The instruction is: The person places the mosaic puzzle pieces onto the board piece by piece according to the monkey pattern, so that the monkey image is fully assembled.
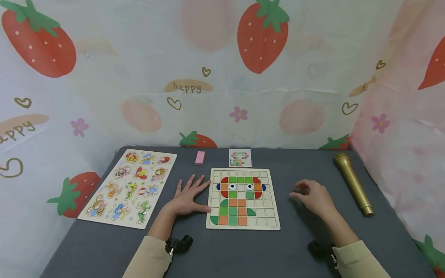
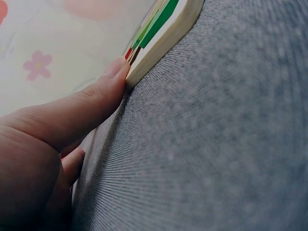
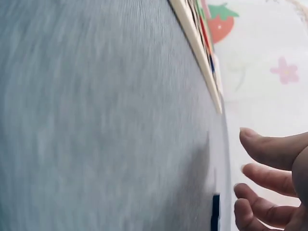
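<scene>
A square wooden grid board (image 1: 267, 212) lies in the middle of the dark cloth in the head view. Green, orange, red and blue tiles (image 1: 233, 211) form a figure with two round eyes on it. My left hand (image 1: 187, 200) rests at the board's left side with fingers spread. Its thumb tip touches the board's edge near the lower left corner, as the left wrist view also shows. To the right of the board, my right hand (image 1: 314, 197) is held over the cloth. In the right wrist view its thumb (image 3: 269, 149) and loosely bent fingers stand apart, holding nothing.
Behind the board lies a small card (image 1: 240, 164) printed with a tile figure. A pink block (image 1: 199, 158) lies left of it. At the far left is a sheet of cartoon animals (image 1: 114, 193). A gold tube (image 1: 354, 184) lies on the right. Strawberry-print cloth (image 1: 139, 77) hangs behind.
</scene>
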`<state>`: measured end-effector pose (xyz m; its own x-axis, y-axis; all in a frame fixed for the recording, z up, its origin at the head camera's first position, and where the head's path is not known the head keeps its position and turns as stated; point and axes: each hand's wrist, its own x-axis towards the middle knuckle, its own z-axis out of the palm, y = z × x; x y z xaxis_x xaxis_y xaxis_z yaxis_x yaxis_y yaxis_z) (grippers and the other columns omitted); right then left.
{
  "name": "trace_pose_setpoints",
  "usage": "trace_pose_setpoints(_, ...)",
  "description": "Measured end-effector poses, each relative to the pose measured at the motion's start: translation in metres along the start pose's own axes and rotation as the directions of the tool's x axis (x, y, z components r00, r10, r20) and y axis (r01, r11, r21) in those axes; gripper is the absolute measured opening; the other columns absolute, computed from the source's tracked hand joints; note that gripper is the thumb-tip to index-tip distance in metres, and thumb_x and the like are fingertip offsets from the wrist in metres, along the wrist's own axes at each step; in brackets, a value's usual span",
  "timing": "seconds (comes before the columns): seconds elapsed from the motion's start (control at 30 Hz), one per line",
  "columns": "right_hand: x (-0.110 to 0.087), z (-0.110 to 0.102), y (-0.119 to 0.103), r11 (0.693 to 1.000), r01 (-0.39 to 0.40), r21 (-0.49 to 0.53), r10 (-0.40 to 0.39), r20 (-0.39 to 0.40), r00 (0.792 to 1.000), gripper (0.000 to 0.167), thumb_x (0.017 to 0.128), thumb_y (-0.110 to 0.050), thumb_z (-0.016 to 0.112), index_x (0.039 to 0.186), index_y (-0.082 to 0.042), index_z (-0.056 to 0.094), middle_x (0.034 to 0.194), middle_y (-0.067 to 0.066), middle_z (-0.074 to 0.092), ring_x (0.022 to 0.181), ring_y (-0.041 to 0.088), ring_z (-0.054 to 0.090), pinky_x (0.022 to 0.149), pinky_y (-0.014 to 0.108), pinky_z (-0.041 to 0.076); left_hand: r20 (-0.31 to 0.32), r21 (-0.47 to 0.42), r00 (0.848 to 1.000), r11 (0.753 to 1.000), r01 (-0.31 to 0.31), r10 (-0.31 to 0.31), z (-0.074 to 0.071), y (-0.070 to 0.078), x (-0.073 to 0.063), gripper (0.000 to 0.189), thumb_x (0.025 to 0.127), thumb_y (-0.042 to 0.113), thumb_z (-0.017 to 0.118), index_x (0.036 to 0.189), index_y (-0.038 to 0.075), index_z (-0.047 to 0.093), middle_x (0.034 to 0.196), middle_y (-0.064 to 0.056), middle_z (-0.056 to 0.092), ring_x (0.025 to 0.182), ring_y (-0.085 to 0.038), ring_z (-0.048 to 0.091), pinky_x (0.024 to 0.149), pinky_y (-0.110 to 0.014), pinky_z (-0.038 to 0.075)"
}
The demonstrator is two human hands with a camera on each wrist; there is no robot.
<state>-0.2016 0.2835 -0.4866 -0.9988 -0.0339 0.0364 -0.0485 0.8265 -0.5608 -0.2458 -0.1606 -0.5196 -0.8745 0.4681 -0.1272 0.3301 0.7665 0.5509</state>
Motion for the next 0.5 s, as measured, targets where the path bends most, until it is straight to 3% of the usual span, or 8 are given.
trace_pose_setpoints(0.2,0.001,-0.005,0.014,1.000,-0.012,-0.027,0.013,0.036,0.999,0.045,0.090,-0.037,0.076,0.117,-0.001,0.069,0.114,0.022,0.069,0.101,0.038,0.065,0.080,0.052,0.053,-0.001,0.000,1.000,1.000,-0.003,0.003,0.000,0.000,0.000,0.103,0.078,0.063,0.078,0.161,0.030,0.027,0.171,-0.002,0.012,0.158,-0.033,-0.008,0.119,-0.065,-0.016)
trace_pose_setpoints(0.5,0.000,-0.014,0.021,0.997,-0.051,-0.059,0.054,0.042,0.998,0.042,0.091,-0.027,0.077,0.116,0.005,0.067,0.112,0.027,0.068,0.102,0.044,0.063,0.082,0.056,0.051,0.005,-0.004,1.000,1.000,0.010,-0.010,0.000,-0.001,0.000,0.104,0.077,0.065,0.078,0.161,0.032,0.026,0.171,0.000,0.011,0.158,-0.032,-0.009,0.119,-0.064,-0.016)
